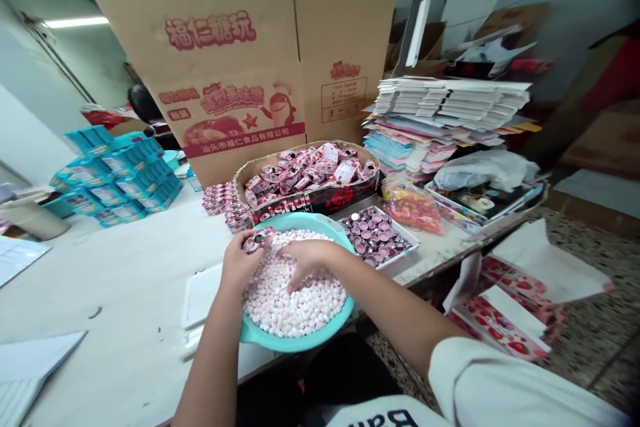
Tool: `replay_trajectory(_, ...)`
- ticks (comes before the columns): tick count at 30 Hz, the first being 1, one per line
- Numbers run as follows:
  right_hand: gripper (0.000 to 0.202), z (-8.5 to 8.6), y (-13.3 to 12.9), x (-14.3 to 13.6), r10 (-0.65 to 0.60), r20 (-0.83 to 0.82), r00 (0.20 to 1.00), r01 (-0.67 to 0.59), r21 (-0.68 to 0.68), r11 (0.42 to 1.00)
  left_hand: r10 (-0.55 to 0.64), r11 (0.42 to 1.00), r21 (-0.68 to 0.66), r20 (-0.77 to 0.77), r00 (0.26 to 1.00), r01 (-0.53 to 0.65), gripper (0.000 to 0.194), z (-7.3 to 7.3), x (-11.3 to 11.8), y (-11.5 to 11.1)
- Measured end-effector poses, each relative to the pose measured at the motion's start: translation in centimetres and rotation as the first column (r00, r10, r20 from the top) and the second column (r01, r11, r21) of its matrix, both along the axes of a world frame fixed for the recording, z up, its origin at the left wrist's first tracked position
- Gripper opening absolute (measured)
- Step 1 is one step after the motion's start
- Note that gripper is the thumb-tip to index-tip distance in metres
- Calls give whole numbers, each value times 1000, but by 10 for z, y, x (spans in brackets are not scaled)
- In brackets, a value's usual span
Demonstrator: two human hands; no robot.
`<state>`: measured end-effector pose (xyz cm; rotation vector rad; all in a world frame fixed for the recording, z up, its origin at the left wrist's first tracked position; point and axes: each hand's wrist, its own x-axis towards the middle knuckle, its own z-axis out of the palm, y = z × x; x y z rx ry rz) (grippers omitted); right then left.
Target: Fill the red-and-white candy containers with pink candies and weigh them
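A turquoise basin [300, 345] full of small pale pink and white candies [293, 313] sits at the table's front edge. Over its left rim, my left hand [239, 257] is closed around a small strawberry-print carton [259, 239], which has a dark round opening facing up. My right hand [313, 260] reaches into the candies from the right. Its thumb and fingers are apart, with some fingertips sunk among the pieces. Just behind the basin stands a cut-down cardboard box [250, 210] heaped with similar cartons [310, 170].
Right of the basin, a white tray [400, 253] holds pinkish round caps [377, 233]. A white scale-like device [200, 297] lies left. Teal boxes [120, 177] are stacked far left. Behind stand a large carton [240, 80] and piled flat card [445, 107]; a bag of orange sweets [413, 203] lies right.
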<state>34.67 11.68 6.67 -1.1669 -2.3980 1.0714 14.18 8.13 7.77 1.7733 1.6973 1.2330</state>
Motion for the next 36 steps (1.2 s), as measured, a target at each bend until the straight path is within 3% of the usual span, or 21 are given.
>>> replay_trajectory(4, 69, -3, -20, 12, -52, 34, 998, 52, 3, 999, 43, 999, 17, 25, 999, -44, 45, -6, -2, 7)
replay_trajectory(10, 49, -14, -25, 15, -194, 26, 981, 195, -24, 981, -70, 997, 15, 18, 997, 70, 41, -14, -3, 10)
replay_trajectory(20, 21, -8, -11, 4, -409, -249, 878, 431, 42, 901, -164, 984, 66, -9, 986, 164, 42, -18, -2, 6)
replay_trajectory(24, 8, -2, -10, -2, -392, -310, 866, 431, 69, 900, -210, 974, 84, -14, 978, 210, 43, -15, -1, 6)
replay_trajectory(31, 17, 2, -20, 0, -325, -267, 907, 374, 160, 913, -214, 974, 76, 5, 977, 213, 42, -15, -2, 5)
replay_trajectory(36, 13, 15, -26, 2, -252, -260, 932, 311, 219, 925, -199, 979, 53, 10, 980, 198, 42, -17, -4, 6)
